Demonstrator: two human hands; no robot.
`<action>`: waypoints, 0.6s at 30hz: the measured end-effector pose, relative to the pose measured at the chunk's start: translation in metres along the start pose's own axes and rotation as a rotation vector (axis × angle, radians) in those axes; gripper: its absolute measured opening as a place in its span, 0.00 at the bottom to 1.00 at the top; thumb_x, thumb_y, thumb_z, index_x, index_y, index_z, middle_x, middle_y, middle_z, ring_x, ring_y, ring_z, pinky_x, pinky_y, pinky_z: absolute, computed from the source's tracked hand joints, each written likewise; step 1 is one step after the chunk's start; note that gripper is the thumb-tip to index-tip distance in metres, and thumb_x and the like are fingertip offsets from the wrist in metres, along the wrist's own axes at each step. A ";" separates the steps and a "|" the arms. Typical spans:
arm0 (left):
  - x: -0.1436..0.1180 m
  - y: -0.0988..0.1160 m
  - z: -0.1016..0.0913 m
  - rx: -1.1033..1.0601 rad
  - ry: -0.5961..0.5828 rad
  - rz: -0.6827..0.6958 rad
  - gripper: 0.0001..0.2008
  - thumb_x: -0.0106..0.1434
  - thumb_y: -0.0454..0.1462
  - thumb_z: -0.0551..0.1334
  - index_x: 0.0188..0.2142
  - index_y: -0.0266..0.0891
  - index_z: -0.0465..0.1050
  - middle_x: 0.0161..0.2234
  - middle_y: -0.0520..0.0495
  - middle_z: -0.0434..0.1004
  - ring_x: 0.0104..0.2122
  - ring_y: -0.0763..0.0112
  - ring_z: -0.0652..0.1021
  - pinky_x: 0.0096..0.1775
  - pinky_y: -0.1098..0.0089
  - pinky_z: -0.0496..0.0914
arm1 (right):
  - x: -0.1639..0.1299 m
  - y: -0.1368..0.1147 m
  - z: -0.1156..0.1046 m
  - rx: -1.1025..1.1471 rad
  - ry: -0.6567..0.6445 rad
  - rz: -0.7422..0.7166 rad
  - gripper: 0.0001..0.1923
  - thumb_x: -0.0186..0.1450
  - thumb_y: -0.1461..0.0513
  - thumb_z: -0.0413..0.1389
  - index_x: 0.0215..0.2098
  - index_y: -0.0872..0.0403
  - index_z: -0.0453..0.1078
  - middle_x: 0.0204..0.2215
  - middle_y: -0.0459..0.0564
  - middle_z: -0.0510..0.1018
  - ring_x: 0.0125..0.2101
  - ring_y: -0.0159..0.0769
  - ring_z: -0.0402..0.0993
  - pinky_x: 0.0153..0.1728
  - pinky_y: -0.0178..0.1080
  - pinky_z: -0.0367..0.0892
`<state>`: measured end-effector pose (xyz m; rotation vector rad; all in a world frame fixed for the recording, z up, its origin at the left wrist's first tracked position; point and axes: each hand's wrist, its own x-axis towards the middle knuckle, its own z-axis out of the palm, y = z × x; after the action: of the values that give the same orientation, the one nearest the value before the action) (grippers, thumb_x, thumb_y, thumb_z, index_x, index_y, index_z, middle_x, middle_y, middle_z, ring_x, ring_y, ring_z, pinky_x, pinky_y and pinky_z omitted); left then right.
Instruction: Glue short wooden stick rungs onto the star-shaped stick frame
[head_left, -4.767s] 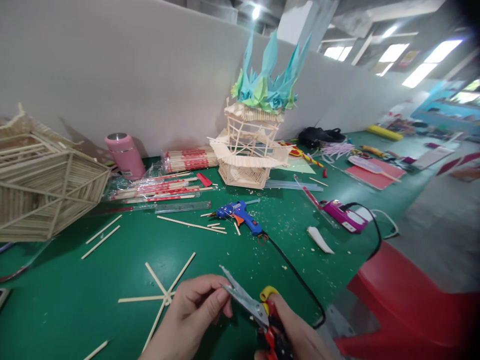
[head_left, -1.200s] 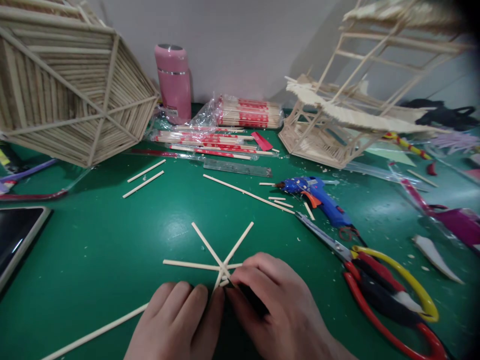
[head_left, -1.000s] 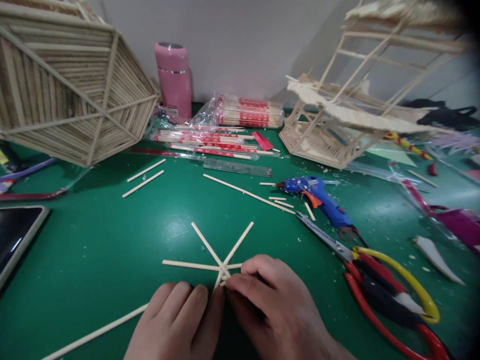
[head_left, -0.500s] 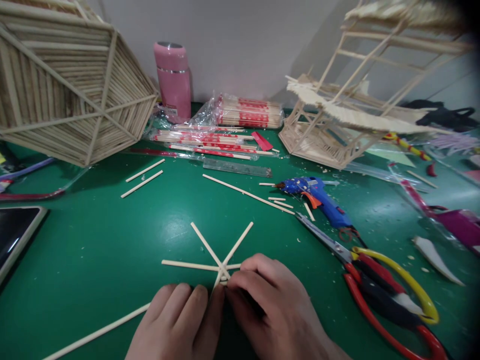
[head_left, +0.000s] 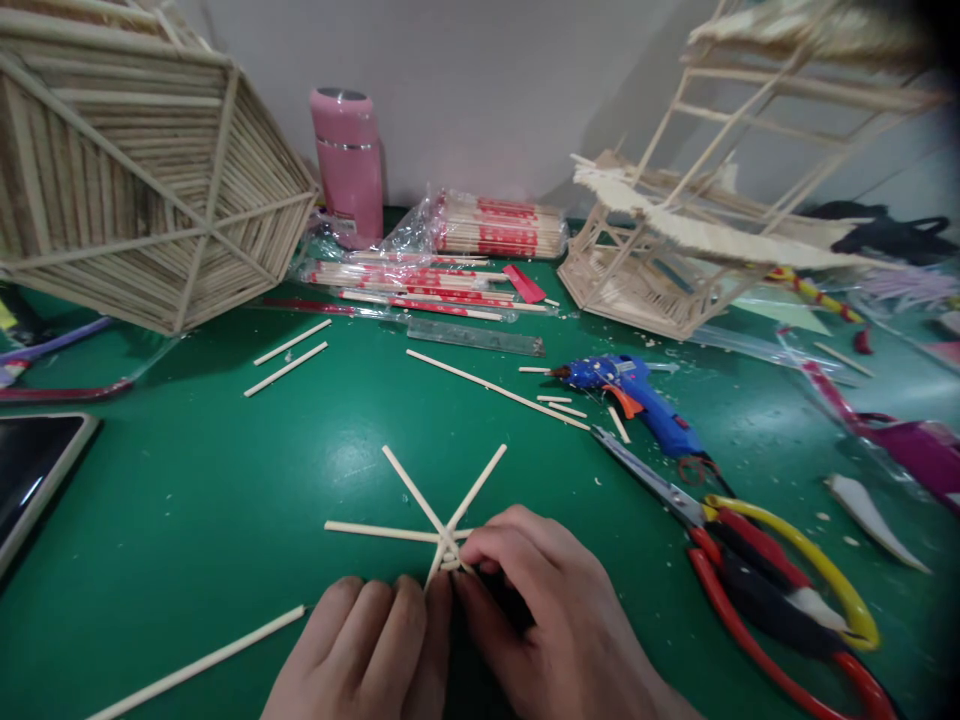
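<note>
Several pale wooden sticks cross at one point and form a star-shaped stick frame [head_left: 448, 540] on the green table, with short pieces laid across near the crossing. My left hand [head_left: 367, 645] is closed, its fingertips pinching the near side of the frame just left of the crossing. From the right, my right hand [head_left: 559, 610] pinches the same frame with thumb and index finger, and its fingers cover the right-hand spoke and the near ends. One long loose stick [head_left: 202, 662] lies left of my left hand. What sits between my fingertips is partly hidden.
Scissors [head_left: 682, 505] and a blue glue gun [head_left: 630, 385] lie to the right. A phone [head_left: 37, 470] is at the left edge. Behind stand a pink flask [head_left: 347, 170], wrapped chopsticks [head_left: 499, 225], a ruler [head_left: 476, 337] and two stick models [head_left: 112, 150] [head_left: 637, 270].
My left hand has slid slightly down and right, uncovering the end of the long loose stick. The right fingers have shifted slightly at the crossing. The frame stays nearly in place.
</note>
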<state>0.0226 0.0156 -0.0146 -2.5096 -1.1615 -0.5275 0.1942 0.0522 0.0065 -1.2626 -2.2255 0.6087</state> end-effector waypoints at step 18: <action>-0.002 0.000 0.000 -0.007 -0.023 -0.013 0.13 0.60 0.24 0.49 0.41 0.33 0.66 0.32 0.48 0.70 0.27 0.68 0.69 0.33 0.64 0.62 | 0.000 -0.001 0.000 -0.001 0.001 0.018 0.04 0.59 0.67 0.51 0.31 0.53 0.66 0.26 0.48 0.71 0.26 0.35 0.66 0.25 0.37 0.60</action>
<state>0.0214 0.0145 -0.0157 -2.5225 -1.1867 -0.5086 0.1935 0.0516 0.0076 -1.2840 -2.2158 0.6136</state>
